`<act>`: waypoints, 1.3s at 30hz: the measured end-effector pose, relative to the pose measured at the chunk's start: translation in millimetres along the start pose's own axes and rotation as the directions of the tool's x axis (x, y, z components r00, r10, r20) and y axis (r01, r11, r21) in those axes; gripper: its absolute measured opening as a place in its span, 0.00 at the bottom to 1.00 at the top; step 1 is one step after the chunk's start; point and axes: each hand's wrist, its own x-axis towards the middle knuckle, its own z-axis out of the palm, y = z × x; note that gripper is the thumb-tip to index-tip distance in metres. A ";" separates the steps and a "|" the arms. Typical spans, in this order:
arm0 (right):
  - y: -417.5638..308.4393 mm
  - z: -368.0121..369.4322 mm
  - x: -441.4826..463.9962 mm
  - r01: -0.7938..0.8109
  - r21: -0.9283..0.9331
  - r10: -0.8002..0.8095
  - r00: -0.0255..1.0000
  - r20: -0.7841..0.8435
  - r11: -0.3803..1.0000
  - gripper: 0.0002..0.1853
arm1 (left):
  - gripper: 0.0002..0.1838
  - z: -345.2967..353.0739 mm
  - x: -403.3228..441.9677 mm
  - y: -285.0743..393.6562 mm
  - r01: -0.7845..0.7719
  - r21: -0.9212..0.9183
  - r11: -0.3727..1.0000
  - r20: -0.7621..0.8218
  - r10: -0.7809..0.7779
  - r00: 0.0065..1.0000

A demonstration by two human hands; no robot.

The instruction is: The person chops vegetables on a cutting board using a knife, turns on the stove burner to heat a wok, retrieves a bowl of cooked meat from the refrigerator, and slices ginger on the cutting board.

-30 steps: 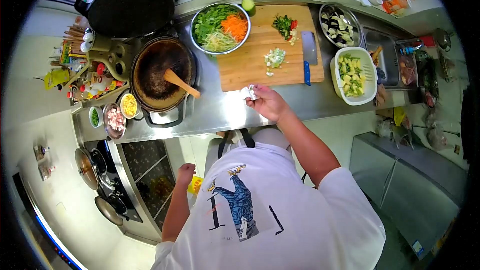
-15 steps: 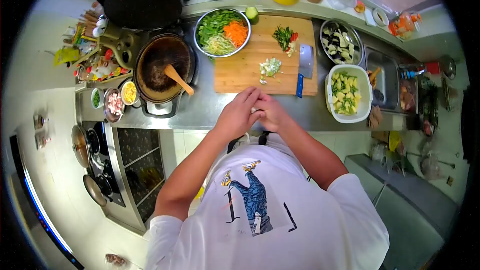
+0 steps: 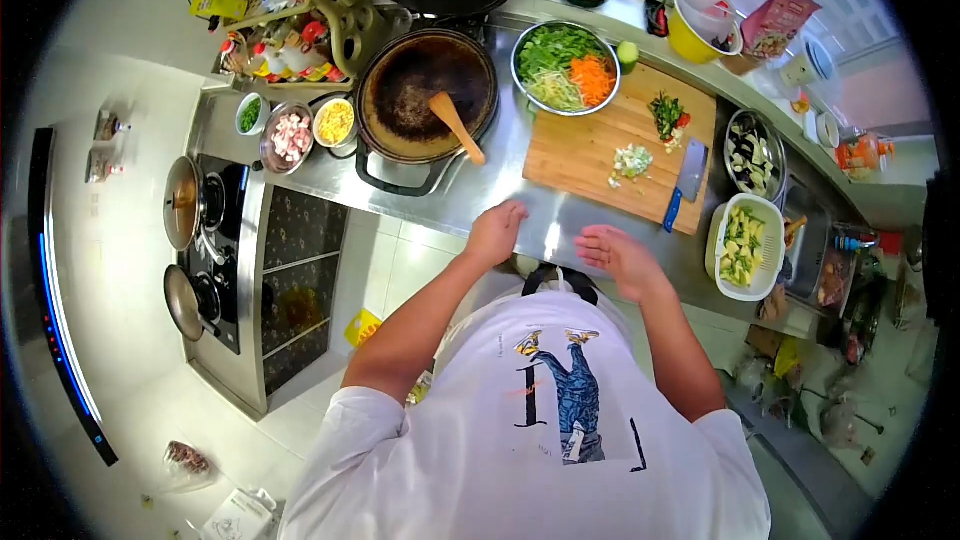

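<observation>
My left hand (image 3: 497, 232) is over the front edge of the steel counter, its fingers curled together, and nothing shows in it. To its right, my right hand (image 3: 618, 258) is open and empty, fingers stretched toward the left hand. Beyond them lies a wooden cutting board (image 3: 570, 155) with chopped white-green pieces (image 3: 631, 162), a pile of cut greens and red pepper (image 3: 668, 118), and a cleaver (image 3: 690, 172) with a blue handle. Left of the board stands a dark wok (image 3: 400, 90) with a wooden spatula (image 3: 455, 125) resting in it. Neither hand touches any of these.
A bowl of greens and shredded carrot (image 3: 565, 65) stands by the board. Small bowls of diced meat (image 3: 290, 138), yellow bits (image 3: 334, 122) and chopped green (image 3: 250, 115) sit left. A white basket of cut vegetables (image 3: 743, 245) and an eggplant bowl (image 3: 755, 155) are right, near the sink.
My hands, together before, have come apart, the left to the left and the right to the right. The camera has turned, so the counter appears shifted and tilted.
</observation>
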 end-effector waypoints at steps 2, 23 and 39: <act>7.5 -6.2 0.9 -0.035 -0.010 0.034 0.991 -0.129 0.999 0.14 | 0.18 -7.2 -8.3 -20.4 0.049 -0.014 0.999 -0.040 -0.050 0.998; 53.3 55.5 34.5 -0.102 -0.308 0.020 0.966 -0.257 0.946 0.11 | 0.14 -39.5 -16.2 -54.2 -0.050 0.024 0.998 0.265 0.042 0.963; 27.0 72.7 70.6 -0.048 -0.632 0.044 0.999 -0.022 0.773 0.10 | 0.15 -0.4 -43.1 -94.9 0.219 -0.234 0.947 -0.355 -0.293 0.888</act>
